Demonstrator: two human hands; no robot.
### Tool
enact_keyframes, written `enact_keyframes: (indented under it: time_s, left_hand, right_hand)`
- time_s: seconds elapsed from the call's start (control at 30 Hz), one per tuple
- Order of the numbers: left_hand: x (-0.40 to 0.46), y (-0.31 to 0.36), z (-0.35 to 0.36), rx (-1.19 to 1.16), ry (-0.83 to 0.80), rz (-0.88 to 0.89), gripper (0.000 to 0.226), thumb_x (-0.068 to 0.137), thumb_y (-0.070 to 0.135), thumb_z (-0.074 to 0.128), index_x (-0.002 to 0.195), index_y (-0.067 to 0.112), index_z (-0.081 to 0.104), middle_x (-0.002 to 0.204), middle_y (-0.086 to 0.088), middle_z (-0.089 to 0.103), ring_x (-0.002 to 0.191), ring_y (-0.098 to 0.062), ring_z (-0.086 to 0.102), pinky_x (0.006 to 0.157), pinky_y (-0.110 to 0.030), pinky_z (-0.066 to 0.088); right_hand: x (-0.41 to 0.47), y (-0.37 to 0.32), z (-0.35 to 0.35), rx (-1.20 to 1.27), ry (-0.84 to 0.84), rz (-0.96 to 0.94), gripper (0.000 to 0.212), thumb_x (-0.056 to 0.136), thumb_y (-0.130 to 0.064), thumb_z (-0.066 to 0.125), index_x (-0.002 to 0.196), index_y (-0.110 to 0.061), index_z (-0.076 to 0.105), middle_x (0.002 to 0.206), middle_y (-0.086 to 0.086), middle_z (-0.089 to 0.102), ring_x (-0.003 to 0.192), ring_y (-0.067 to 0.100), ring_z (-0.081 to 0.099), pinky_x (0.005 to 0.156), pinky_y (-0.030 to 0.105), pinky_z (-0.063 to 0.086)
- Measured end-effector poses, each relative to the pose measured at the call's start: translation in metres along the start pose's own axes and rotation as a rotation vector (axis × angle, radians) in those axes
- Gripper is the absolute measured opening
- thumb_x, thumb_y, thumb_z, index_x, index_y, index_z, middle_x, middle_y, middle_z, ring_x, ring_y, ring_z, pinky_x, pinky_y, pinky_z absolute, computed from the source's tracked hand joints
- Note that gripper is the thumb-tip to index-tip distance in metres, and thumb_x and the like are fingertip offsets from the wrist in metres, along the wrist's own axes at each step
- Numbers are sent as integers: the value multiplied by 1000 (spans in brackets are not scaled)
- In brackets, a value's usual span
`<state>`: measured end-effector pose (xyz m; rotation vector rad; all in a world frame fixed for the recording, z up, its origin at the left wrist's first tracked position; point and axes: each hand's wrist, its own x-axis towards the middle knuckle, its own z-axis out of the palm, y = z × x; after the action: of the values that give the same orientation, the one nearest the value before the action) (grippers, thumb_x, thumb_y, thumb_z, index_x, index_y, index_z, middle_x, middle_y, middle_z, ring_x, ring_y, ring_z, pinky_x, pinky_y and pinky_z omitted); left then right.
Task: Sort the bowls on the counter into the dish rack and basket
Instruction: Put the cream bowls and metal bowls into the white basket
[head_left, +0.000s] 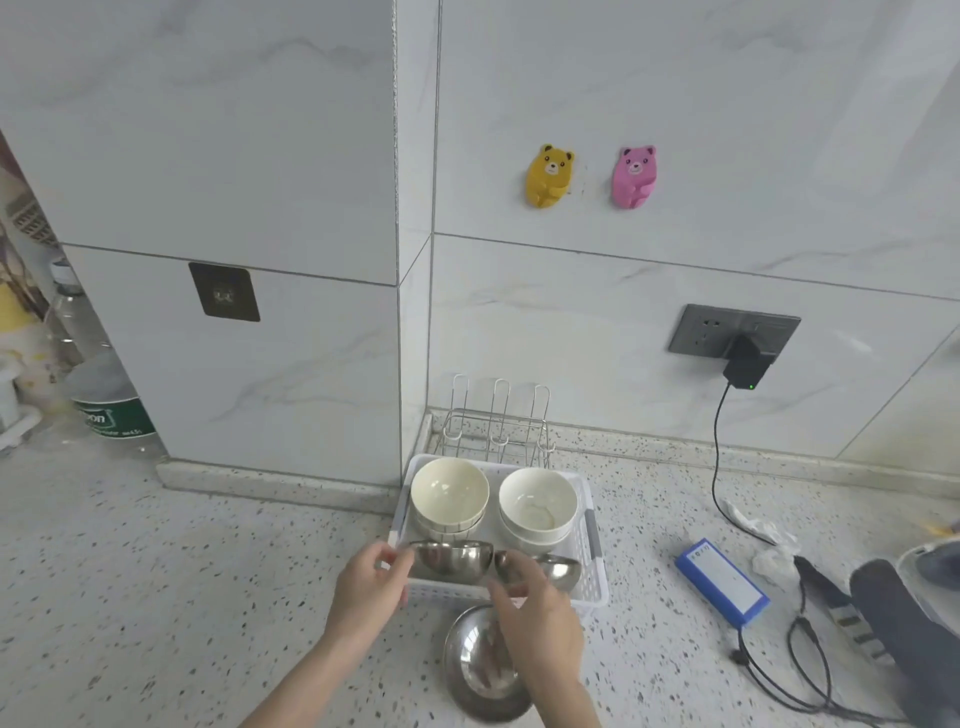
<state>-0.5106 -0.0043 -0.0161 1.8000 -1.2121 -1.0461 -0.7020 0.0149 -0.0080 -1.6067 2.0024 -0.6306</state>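
Note:
A white plastic basket (597, 525) sits on the speckled counter and holds two stacks of white bowls, one at the left (450, 488) and one at the right (538, 503). My left hand (370, 587) grips a small steel bowl (451, 559) by its rim over the basket's front left. My right hand (535, 618) holds a second small steel bowl (558, 569) over the basket's front right. A larger steel bowl (480, 670) rests on the counter in front of the basket, partly under my right hand. A wire dish rack (496, 426) stands behind the basket against the wall.
A blue box (722, 582) lies right of the basket, with black cables (800, 670) and a plugged-in charger (745, 364) beyond it. Dark objects sit at the far right edge. Bottles and a green-labelled cup (111, 410) stand at the far left. A wall corner juts out behind the basket's left.

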Motion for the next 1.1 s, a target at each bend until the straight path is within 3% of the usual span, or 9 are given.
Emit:
enact_keyframes:
  time_s: [0.1, 0.23, 0.3, 0.5, 0.67, 0.83, 0.93, 1.03, 1.1]
  left_hand:
    - [-20, -18, 5, 7, -119, -30, 26, 94, 37, 58, 78, 18, 64, 51, 4, 61, 36, 0, 44, 46, -20, 38]
    - [-38, -36, 17, 119, -281, -171, 35, 88, 55, 57, 105, 24, 58, 79, 4, 69, 54, -3, 53, 51, -21, 41]
    - [-44, -39, 23, 176, -312, -230, 47, 86, 61, 54, 120, 29, 48, 88, 2, 70, 63, -7, 59, 50, -19, 43]
    - [-53, -37, 42, 191, -402, -204, 55, 90, 50, 53, 139, 29, 37, 89, 2, 71, 47, -5, 52, 39, -16, 37]
    - [-57, -31, 45, 126, -407, -163, 40, 94, 28, 57, 132, 23, 48, 92, 2, 69, 59, -2, 66, 38, -11, 38]
    - [-55, -16, 30, 45, -439, -150, 22, 88, 28, 57, 111, 25, 59, 67, 4, 74, 57, -4, 69, 43, -18, 37]
    - [-48, -2, 18, -38, -468, -148, 16, 92, 26, 57, 106, 22, 62, 68, -3, 75, 37, -2, 50, 40, -18, 30]
    - [-35, 14, 8, -122, -459, -175, 18, 92, 23, 57, 97, 9, 67, 70, -10, 75, 34, -7, 35, 38, -20, 22]
    - [-25, 25, 1, -172, -440, -214, 22, 91, 19, 56, 92, 1, 68, 70, -13, 74, 37, -9, 29, 37, -20, 19]
  right_hand:
    - [-28, 25, -8, 163, 116, 155, 31, 94, -38, 57, 125, -36, 58, 87, -12, 70, 80, 12, 66, 72, 30, 52]
    - [-54, 54, -15, 235, 215, 343, 23, 95, -30, 56, 115, -26, 64, 86, -8, 69, 81, 19, 62, 71, 31, 46]
    - [-59, 61, -16, 220, 173, 401, 25, 96, -32, 54, 118, -26, 62, 87, -9, 63, 85, 18, 58, 72, 30, 41]
    - [-66, 59, -1, 305, -3, 419, 38, 95, -32, 50, 132, -26, 52, 104, -3, 65, 89, 22, 68, 88, 39, 53]
    - [-72, 59, 0, 360, -13, 354, 37, 97, -27, 49, 134, -27, 49, 94, -7, 70, 47, 11, 66, 56, 21, 46]
    - [-68, 59, -20, 524, 44, 272, 34, 97, -26, 55, 130, -31, 53, 87, -3, 70, 50, 20, 68, 59, 22, 45]
    - [-62, 49, -36, 647, 18, 164, 35, 94, -27, 62, 126, -40, 56, 109, -9, 66, 56, 28, 70, 63, 20, 46]
    - [-51, 31, -46, 732, -106, 13, 45, 89, -23, 69, 128, -41, 56, 121, -15, 61, 83, 35, 71, 52, 20, 50]
    - [-40, 19, -48, 718, -170, -69, 49, 84, -25, 75, 128, -38, 58, 120, -13, 63, 83, 34, 70, 53, 25, 54]
